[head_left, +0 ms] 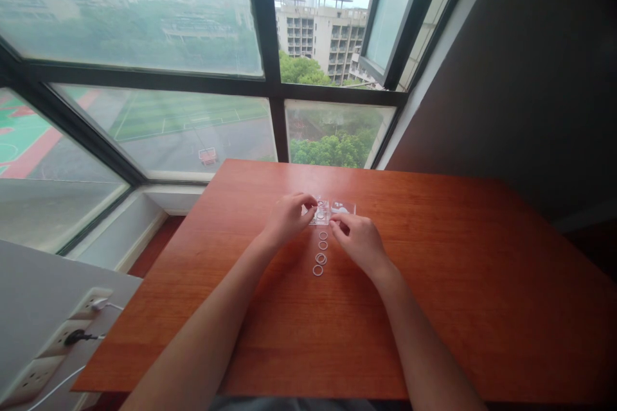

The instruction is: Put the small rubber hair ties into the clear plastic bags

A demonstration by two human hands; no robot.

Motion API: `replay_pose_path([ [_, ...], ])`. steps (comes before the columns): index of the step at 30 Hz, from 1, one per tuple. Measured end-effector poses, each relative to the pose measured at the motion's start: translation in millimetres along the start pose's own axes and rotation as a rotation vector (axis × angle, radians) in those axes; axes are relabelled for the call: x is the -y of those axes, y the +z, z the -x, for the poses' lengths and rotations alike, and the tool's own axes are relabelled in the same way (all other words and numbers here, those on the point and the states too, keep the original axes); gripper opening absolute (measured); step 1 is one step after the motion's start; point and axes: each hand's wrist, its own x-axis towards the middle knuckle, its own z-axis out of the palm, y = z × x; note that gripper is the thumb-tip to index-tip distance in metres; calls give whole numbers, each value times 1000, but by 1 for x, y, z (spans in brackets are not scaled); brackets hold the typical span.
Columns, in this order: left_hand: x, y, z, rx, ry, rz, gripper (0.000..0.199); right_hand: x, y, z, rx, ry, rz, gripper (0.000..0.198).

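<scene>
A small clear plastic box [321,212] lies open on the reddish wooden table [434,270], its lid [344,208] flat to the right. My left hand [288,217] pinches the box's left edge with its fingertips. My right hand [359,241] rests just below the lid, thumb and forefinger pinched close together near the box; whether a ring is between them I cannot tell. Several small pale rings [321,252] lie in a short line on the table between my hands, with a ring visible inside the box.
Large windows [193,128] rise behind the table's far edge. A dark wall [520,90] stands at the right. At lower left a white ledge carries power sockets [72,337] with plugged cables.
</scene>
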Motion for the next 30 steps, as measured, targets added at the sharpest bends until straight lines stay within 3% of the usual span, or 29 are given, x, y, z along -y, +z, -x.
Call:
replay_pose_path([
  [12, 3, -8, -1, -7, 0, -7, 11, 3, -3, 4, 176, -50, -37, 15],
  [22, 2, -9, -1, 1, 3, -9, 11, 4, -7, 11, 492, -155, -191, 12],
  [26, 1, -10, -2, 9, 3, -12, 11, 4, -4, 11, 484, -168, -155, 3],
  [30, 1, -10, -1, 12, -2, -19, 12, 4, 0, 10, 412, -177, -78, 11],
])
